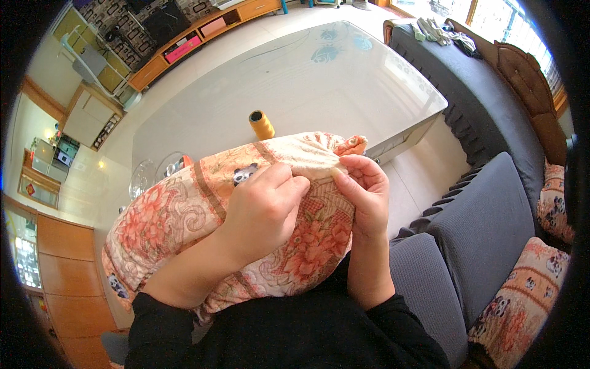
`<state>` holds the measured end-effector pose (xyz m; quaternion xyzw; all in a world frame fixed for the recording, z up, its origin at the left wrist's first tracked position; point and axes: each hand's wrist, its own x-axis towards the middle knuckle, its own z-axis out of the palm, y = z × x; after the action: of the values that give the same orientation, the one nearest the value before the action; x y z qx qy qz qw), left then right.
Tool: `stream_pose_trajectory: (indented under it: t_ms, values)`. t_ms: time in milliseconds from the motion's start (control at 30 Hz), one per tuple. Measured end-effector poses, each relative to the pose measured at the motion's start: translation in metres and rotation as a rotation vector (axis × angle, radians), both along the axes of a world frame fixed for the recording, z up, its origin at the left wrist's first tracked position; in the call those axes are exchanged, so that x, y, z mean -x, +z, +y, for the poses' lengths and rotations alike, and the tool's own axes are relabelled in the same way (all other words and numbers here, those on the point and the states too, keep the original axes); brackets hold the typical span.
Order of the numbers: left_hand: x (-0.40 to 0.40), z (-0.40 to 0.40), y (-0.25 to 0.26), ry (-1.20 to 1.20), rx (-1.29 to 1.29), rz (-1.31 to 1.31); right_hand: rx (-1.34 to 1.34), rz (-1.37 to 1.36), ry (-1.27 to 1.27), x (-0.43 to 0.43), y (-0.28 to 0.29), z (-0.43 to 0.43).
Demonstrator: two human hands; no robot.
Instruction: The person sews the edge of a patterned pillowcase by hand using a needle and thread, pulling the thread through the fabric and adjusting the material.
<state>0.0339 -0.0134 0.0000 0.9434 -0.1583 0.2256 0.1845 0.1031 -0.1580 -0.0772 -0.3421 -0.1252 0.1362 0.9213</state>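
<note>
Across my lap lies a bulky floral fabric bundle with panda prints, perhaps a pillow or cushion (318, 240). My left hand (269, 203) is closed above its middle, thumb against the curled fingers; whether a needle or thread is between them is too small to tell. My right hand (364, 184) pinches the gathered pale cloth at the bundle's right end between thumb and fingers. A twisted orange tip of the fabric sticks out just beyond that hand. Past the bundle, a cone of yellow thread (262, 125) stands on the glass-topped table (295, 87).
Clear glass dishes (143, 177) sit at the table's left near edge, partly behind the bundle. Grey-covered sofa cushions (484, 230) and another panda-print cushion (521, 300) are at the right. Socks or gloves (435, 32) lie on the far sofa. A low wooden cabinet (152, 71) stands beyond.
</note>
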Motion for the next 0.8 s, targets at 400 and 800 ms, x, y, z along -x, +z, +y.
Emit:
stream_pose_trajectory:
  t_ms: [400,800]
  values:
    - [-0.006,-0.003,-0.008,-0.076,0.188,-0.107,-0.009,0.049,0.138,0.0,-0.002,0.002]
    - [0.01,-0.005,0.001,-0.086,0.536,-0.114,-0.019,0.012,-0.003,0.001,-0.003,0.007]
